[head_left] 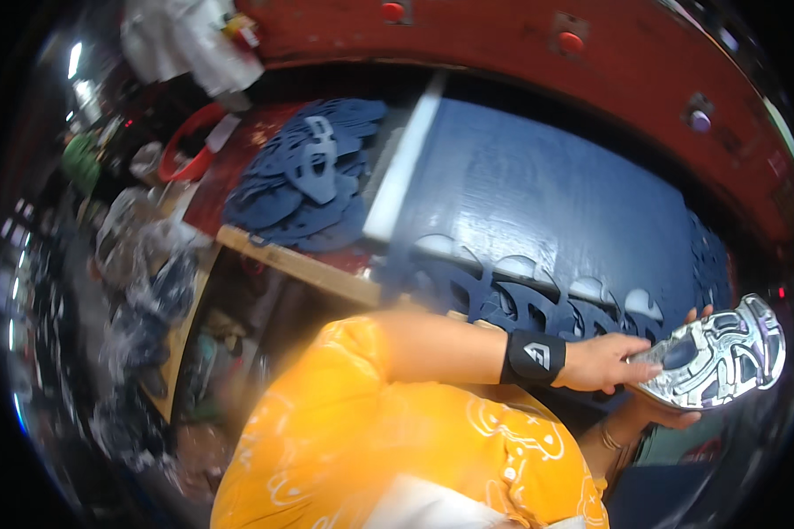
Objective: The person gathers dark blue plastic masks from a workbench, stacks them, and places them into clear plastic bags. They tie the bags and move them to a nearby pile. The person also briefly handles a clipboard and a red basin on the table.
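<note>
"Yellow shirt [326, 450] with white line drawings, closest of all, on the near side of the blue sheet [547, 185]. What do the hands have?"

"One silver metal cutting die [739, 357], curved and full of openings. It's at the sheet's near right corner, with a dark blue piece [679, 355] showing inside its left end."

"And who's carrying it?"

"Right hand [675, 416]: it grips the die from underneath, fingertips showing at the far edge. Left hand [604, 360], the one behind the black wristband [533, 357], has partly bent fingers touching the die's left end. Whether they're gripping anything, I can't tell."

"What's around the blue sheet?"

"Along its near edge run curved cut-outs [525, 291]. Left of it lies a white strip [404, 167], and beyond that a heap of dark blue cut pieces [278, 189], with a paler openwork piece [318, 163] on top."

"Any farther out?"

"Past the heap, well to the sheet's left, there's a red basin [175, 157]. Behind the sheet runs a dark red machine beam [485, 35] bearing a round red button [571, 42]."
</note>
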The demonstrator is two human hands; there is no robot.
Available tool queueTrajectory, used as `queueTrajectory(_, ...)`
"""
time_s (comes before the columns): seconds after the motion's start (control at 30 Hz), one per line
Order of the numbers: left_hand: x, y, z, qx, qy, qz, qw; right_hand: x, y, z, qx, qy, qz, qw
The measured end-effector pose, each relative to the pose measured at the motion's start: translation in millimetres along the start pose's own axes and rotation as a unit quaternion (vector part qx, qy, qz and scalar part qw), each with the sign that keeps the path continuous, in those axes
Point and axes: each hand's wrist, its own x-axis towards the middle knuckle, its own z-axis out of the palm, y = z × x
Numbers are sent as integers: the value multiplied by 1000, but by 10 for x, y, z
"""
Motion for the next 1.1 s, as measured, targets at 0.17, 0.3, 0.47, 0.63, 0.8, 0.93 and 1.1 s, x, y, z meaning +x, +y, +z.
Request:
queueTrajectory(0.17,-355,168,-162,118,-47,8,992,-118,-250,482,-48,21,-163,985)
queueTrajectory(0.3,-868,363,-410,371,28,213,903,-220,-314,685,255,-84,-71,961)
queueTrajectory(0.47,-2121,426,-1092,561,476,-85,672,-125,37,715,-57,-71,90,992)
queueTrajectory(0.63,-2384,138,-1269,530,534,-34,657,94,550,965,-179,-216,280,918)
queueTrajectory(0.8,-2334,453,-1573,315,540,-113,772,51,1100,1499,-399,-390,198,806)
queueTrajectory(0.93,-2130,475,-1513,144,546,23,825,-124,1323,1618,-549,-463,89,690)
queueTrajectory(1.1,-1439,243,-1312,596,473,152,630,-182,1385,1528,-542,-468,86,693)
